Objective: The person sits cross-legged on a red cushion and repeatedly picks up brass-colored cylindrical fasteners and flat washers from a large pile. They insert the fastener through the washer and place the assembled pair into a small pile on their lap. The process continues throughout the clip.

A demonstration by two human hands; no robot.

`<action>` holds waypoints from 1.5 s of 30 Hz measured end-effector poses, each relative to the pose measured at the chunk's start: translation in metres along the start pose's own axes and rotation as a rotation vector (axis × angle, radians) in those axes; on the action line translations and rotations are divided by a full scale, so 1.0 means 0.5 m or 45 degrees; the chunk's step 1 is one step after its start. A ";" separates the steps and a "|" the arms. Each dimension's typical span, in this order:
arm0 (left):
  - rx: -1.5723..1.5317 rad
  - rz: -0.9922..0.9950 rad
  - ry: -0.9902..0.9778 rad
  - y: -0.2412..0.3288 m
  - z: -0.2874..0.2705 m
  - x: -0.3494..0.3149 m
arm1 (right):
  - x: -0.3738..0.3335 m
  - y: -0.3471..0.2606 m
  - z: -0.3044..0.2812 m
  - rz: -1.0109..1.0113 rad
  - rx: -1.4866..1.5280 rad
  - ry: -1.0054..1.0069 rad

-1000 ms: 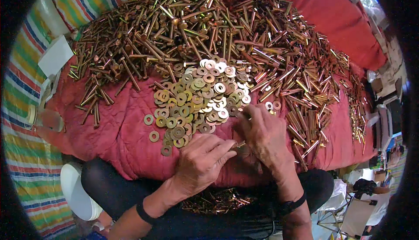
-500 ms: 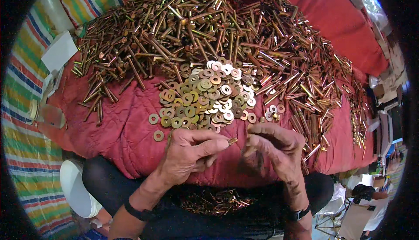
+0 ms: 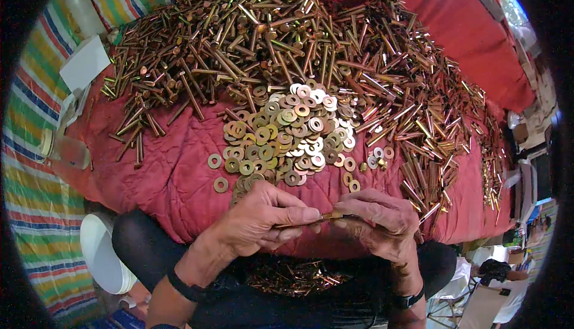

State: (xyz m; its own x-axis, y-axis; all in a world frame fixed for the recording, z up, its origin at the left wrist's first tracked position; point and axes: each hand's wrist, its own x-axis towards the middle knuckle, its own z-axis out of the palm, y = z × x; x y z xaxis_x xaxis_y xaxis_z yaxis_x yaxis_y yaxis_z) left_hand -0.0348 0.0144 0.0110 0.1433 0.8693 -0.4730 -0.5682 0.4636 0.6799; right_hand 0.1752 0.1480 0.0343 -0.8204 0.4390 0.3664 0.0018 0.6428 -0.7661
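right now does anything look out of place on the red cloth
Mildly: two washers lie apart, left of the main washer pile, and some small nut-like pieces sit to its right, looking like strays.

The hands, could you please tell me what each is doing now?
Left hand: closed, holding a bolt.
Right hand: closed at the bolt's right end; any smaller piece unclear.

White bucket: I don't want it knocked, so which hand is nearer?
Left. The left hand is right of the white bucket, slightly higher in the picture; the right hand is farther right.
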 end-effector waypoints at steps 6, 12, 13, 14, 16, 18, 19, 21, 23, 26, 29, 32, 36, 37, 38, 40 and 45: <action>0.543 0.684 0.225 -0.029 0.018 0.021 | -0.005 0.001 -0.007 0.119 -0.031 -0.023; 1.288 1.218 0.380 -0.028 0.035 0.012 | -0.008 0.000 -0.002 0.449 0.029 -0.124; 1.388 1.228 0.403 -0.027 0.037 0.008 | -0.009 -0.003 -0.003 0.555 0.041 -0.145; 1.383 1.216 0.389 -0.026 0.039 0.006 | -0.009 -0.008 -0.001 0.666 0.113 -0.114; 1.426 1.163 0.386 -0.026 0.043 0.005 | -0.008 -0.019 -0.003 0.860 0.275 -0.078; 1.259 1.174 0.389 -0.027 0.044 0.011 | -0.006 -0.029 -0.010 0.903 0.421 0.061; 1.185 1.168 0.399 -0.028 0.042 0.014 | -0.004 -0.032 -0.015 0.874 0.461 0.088; 1.073 1.142 0.408 -0.029 0.038 0.020 | 0.001 -0.031 -0.020 0.743 0.388 0.108; 1.022 1.094 0.409 -0.028 0.034 0.020 | 0.005 -0.023 -0.023 0.496 0.146 0.050; 1.026 1.016 0.380 -0.025 0.031 0.016 | 0.006 -0.004 -0.012 0.186 0.005 0.018; 1.010 0.973 0.321 -0.023 0.036 0.012 | -0.005 -0.002 -0.014 0.222 -0.065 -0.085; 0.996 0.946 0.277 -0.023 0.041 0.011 | -0.015 -0.014 -0.022 0.595 -0.045 -0.198; 0.893 0.880 0.295 -0.022 0.040 0.011 | -0.007 -0.020 -0.021 0.683 0.201 -0.035; 0.877 0.881 0.306 -0.022 0.039 0.010 | -0.003 -0.020 -0.022 0.505 0.211 0.022; 0.835 0.858 0.298 -0.020 0.037 0.009 | 0.002 -0.015 -0.015 0.432 0.106 0.082; 0.824 0.847 0.303 -0.017 0.035 0.006 | 0.006 -0.013 -0.014 0.281 0.070 0.030; 0.856 0.757 0.249 -0.015 0.039 0.000 | -0.001 -0.025 -0.022 0.553 -0.152 -0.226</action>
State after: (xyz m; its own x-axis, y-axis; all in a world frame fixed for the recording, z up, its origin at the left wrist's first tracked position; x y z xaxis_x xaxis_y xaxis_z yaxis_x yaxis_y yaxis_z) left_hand -0.0150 0.0143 0.0169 -0.1966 0.9804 0.0145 0.0956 0.0045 0.9954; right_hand 0.1822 0.1469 0.0494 -0.8140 0.5757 -0.0775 0.4229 0.4958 -0.7585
